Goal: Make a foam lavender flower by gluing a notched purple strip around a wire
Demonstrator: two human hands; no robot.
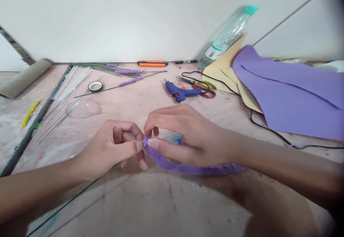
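While our left hand (118, 144) pinches the thin green stem (77, 195) near its tip, our right hand (188, 136) nips the bunched end of the slit-edged purple strip (172, 167) between thumb and fingers, just beside the left. The rest of the strip curves below our right hand, towards its forearm; the stem trails from under our left hand towards us. We judge the strip light, soft and easily torn at its cuts, so it wants a gentle hold at the bunched end; the stem seems springy, best gripped close below the purple. Beyond our right hand, a blue glue gun (182, 92) lies on the worktop (150, 201).
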